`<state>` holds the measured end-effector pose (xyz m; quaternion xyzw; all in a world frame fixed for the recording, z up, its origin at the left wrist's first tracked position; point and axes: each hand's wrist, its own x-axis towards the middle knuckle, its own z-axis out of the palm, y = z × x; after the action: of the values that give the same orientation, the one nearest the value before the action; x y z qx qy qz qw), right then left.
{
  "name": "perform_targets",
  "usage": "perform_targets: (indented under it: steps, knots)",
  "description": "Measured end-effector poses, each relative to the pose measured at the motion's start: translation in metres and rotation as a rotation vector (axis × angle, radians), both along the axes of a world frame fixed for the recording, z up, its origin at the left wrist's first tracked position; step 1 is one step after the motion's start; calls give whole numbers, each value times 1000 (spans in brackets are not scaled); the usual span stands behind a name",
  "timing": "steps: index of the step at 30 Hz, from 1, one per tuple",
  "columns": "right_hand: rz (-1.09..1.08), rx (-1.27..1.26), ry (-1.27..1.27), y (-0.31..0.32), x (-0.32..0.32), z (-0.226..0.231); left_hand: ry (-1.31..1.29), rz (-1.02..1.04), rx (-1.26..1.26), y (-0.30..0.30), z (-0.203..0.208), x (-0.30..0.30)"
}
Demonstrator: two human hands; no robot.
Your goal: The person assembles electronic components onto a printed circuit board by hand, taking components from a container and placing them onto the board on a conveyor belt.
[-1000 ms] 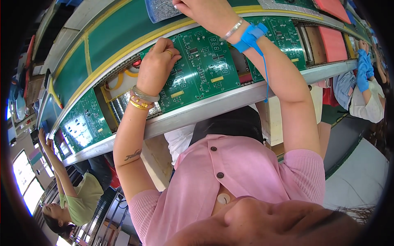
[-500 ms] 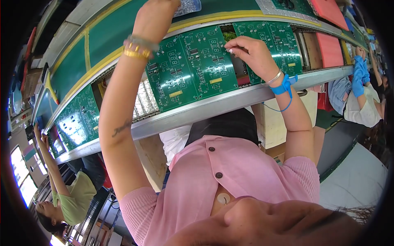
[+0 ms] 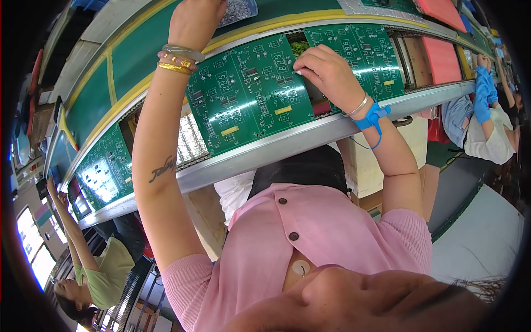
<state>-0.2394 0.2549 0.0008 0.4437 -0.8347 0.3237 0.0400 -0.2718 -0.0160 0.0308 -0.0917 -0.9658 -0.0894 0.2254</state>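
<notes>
Circuit board (image 3: 251, 94), green, populated, lying between the metal front rail (image 3: 265, 149) and the yellow-edged bench strip, with narrow gaps off its left and right ends, the right one separating it from a second green board (image 3: 381, 61) and partly covered by a hand. Right hand (image 3: 332, 77): palm down, wrist in a blue strap, fingertips drawn together by the board's right edge, contents undeterminable. Left hand (image 3: 196, 25): forearm raised across the rail, fingers cropped beside the blue-rimmed parts tray (image 3: 256, 9), grip undeterminable.
</notes>
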Motion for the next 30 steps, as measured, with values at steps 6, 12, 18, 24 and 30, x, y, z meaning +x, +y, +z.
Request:
perform_targets:
  steps: [6,12,18,24,30]
  knots:
    - [59,59,146,-3,1,2,-131,26,7,-7,-5,1]
    - [157,127,275,-4,-3,5,83,-187,115,-7,6,24]
    - [293,205,230,-4,-18,11,-395,-191,646,0,9,94]
    - [240,28,290,-66,-53,54,-608,-96,985,-5,-11,140]
    - [23,364,668,-133,-100,29,-461,-160,779,3,-17,131]
